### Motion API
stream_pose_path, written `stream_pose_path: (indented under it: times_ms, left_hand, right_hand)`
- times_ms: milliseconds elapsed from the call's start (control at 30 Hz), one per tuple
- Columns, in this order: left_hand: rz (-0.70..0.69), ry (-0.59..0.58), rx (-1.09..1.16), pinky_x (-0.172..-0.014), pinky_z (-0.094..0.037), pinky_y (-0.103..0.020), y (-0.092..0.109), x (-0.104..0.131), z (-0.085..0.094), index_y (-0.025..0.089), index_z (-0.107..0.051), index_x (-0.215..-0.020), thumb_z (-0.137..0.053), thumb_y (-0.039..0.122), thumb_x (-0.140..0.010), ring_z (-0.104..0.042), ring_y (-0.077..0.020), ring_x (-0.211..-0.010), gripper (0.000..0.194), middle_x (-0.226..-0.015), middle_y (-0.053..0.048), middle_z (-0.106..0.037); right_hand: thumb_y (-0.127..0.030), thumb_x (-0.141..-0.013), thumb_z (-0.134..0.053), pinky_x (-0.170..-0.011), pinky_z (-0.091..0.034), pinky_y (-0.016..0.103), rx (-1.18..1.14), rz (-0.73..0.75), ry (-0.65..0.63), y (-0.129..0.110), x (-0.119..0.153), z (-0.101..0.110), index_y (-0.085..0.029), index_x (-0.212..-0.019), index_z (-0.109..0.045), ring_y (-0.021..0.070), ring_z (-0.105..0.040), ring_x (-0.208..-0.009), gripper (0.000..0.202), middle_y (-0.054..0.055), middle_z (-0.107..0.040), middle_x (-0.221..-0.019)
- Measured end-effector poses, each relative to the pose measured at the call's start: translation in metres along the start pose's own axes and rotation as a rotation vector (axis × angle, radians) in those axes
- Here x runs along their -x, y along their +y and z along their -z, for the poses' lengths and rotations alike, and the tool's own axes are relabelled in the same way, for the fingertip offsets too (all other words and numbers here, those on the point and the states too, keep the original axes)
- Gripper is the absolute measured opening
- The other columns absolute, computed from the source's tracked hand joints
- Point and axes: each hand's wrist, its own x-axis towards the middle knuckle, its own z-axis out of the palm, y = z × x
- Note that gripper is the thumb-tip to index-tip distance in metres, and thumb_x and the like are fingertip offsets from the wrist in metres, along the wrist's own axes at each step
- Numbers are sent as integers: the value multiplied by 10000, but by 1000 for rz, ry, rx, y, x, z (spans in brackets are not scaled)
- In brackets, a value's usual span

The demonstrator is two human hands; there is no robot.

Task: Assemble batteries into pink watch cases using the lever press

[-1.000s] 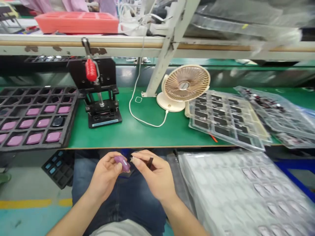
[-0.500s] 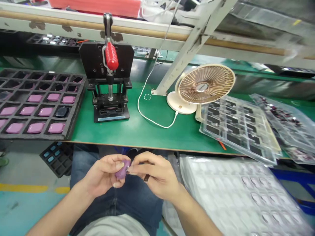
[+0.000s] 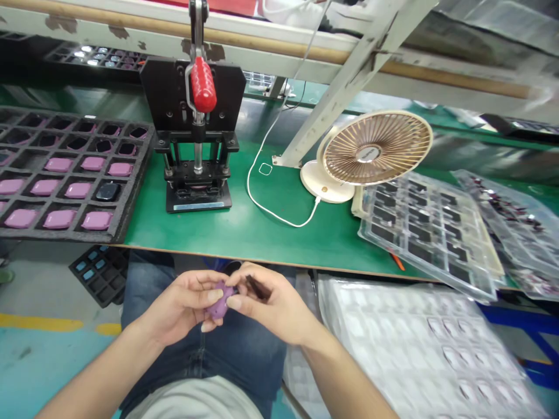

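Note:
My left hand (image 3: 186,305) is closed around the edge of a small purple watch case (image 3: 219,301), holding it above my lap. My right hand (image 3: 271,302) meets it from the other side, thumb and fingertips at the case's right edge. A slim dark tool (image 3: 257,286) lies in the curl of my right fingers; its tip is hidden, so its kind is unclear. What the right fingertips touch on the case is too small to make out.
A black toggle press (image 3: 198,174) with a red handle stands on the green bench (image 3: 209,238). Left is a foam tray (image 3: 117,230) of purple cases. A fan (image 3: 375,151), clear trays (image 3: 428,233) and a red-orange stick (image 3: 397,261) lie right; plastic-covered trays (image 3: 375,337) sit below.
My right fingers have rolled over the case's edge, and the dark tool has swung up into plainer view. The case has turned slightly in my left hand. The camera view has shifted a little.

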Motion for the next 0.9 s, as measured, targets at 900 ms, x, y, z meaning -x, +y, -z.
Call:
stream_pose_path:
  times_ms: [900]
  left_hand:
    - [-291, 94, -148, -504, -461, -209, -12, -10, -11, 166, -650, -1022, -947, 312, -774, -671, -152, -631, 414, -755, -20, -702]
  right_hand:
    - [-525, -979, -756, -664, -463, 248, -231, -84, 188, 26, 0, -18, -183, -1125, -681, 119, -571, -690, 379, -17, -620, -792]
